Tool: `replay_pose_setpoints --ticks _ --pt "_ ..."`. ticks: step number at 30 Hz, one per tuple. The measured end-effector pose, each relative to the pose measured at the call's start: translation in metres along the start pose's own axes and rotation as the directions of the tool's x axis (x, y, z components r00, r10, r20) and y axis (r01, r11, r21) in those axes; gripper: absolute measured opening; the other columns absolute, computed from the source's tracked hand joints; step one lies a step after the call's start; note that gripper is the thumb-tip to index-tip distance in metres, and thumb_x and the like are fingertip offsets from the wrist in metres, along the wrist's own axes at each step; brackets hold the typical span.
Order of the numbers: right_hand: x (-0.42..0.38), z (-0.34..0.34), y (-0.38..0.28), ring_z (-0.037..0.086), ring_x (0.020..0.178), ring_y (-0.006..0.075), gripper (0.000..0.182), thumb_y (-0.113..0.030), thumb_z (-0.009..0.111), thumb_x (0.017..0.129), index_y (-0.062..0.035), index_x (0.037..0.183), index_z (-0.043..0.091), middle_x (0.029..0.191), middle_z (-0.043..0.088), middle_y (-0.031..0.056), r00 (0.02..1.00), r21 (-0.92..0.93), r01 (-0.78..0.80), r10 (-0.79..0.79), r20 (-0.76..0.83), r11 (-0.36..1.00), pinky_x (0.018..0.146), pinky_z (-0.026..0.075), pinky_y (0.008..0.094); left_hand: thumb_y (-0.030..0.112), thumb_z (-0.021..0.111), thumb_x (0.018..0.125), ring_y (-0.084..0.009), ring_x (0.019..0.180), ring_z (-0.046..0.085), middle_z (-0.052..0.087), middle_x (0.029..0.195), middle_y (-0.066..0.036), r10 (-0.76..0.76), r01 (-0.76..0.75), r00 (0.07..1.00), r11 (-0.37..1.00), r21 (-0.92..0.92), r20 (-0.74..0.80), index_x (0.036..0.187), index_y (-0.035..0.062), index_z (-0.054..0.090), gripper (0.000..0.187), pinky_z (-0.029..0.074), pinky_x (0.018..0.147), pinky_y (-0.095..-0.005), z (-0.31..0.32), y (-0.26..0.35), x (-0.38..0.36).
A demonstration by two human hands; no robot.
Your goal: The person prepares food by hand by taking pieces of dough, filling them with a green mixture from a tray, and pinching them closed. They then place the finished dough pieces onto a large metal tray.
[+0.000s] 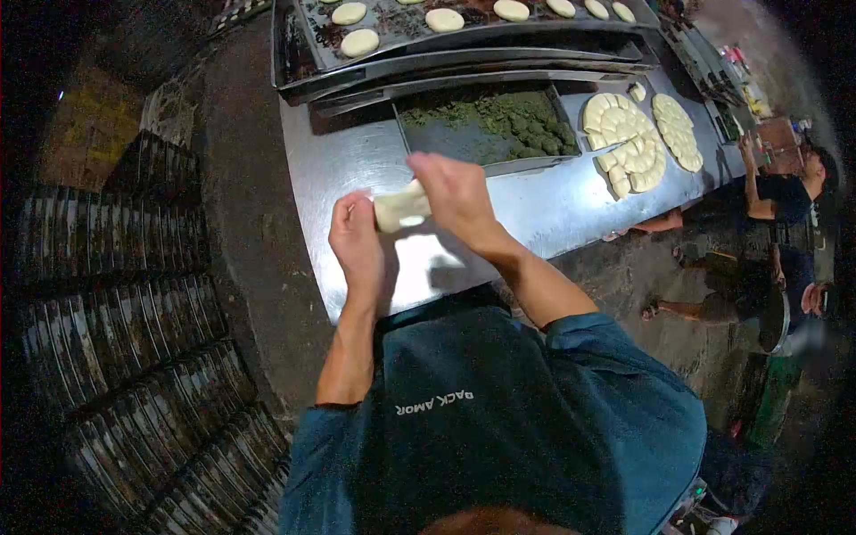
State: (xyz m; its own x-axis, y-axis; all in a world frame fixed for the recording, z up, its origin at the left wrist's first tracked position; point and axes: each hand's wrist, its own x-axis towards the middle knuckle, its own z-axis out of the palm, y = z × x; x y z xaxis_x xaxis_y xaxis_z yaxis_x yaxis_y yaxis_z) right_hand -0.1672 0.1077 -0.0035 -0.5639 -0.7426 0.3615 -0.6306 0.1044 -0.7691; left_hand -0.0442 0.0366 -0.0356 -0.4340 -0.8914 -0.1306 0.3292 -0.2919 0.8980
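A pale piece of dough (400, 212) is stretched between my two hands, just above the metal table (346, 159). My left hand (355, 236) grips its left end, fingers curled around it. On the other end my right hand (456, 198) is closed, its back covering part of the dough. Just beyond them sits a shallow metal tray (443, 150) with clumps of green filling (526, 125), heaped toward its right side. Farther right lie a round of cut dough pieces (617, 120) and a second, narrower group of dough pieces (677, 133).
Stacked baking trays (473, 67) stand at the table's back, with flat dough rounds (444, 20) on the top one. Racks of metal trays (125, 330) line the floor at left. Another person (789, 192) is at the far right, beyond the table's end.
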Motion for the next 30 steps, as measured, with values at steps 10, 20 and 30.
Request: replay_pose_setpoints --ticks 10,20,30 --pt "0.018 -0.03 0.118 0.063 0.093 0.0365 0.035 -0.023 0.066 0.078 -0.0052 0.107 0.06 0.105 0.062 0.0175 0.903 -0.563 -0.209 0.379 0.203 0.799 0.076 0.052 0.0454 0.011 0.06 0.088 -0.0141 0.08 0.061 0.065 0.093 -0.008 -0.343 0.272 0.928 0.892 0.36 0.149 0.107 -0.0059 0.063 0.026 0.048 0.072 -0.0252 -0.059 -0.034 0.013" --pt "0.063 -0.078 0.204 0.065 0.078 0.0342 0.039 -0.014 0.066 0.08 -0.0032 0.115 0.053 0.086 0.065 0.0198 0.954 -0.464 -0.236 0.295 0.057 0.854 0.069 0.052 0.0417 0.009 0.057 0.091 -0.0186 0.09 0.062 0.063 0.102 -0.014 -0.349 0.348 0.937 0.937 -0.022 -0.033 0.112 -0.0124 0.055 0.03 0.052 0.078 -0.0288 -0.037 -0.041 0.029" --pt "0.032 -0.004 0.062 0.063 0.089 0.0201 0.034 -0.013 0.063 0.085 -0.002 0.117 0.059 0.099 0.066 0.0136 0.936 0.036 0.099 -0.105 0.337 0.994 0.075 0.05 0.0308 0.018 0.048 0.097 -0.0036 0.062 0.05 0.06 0.085 0.0 -0.3 0.308 0.951 0.929 -0.207 0.072 0.109 0.0027 0.059 0.022 0.042 0.052 -0.0157 0.028 -0.036 0.025"
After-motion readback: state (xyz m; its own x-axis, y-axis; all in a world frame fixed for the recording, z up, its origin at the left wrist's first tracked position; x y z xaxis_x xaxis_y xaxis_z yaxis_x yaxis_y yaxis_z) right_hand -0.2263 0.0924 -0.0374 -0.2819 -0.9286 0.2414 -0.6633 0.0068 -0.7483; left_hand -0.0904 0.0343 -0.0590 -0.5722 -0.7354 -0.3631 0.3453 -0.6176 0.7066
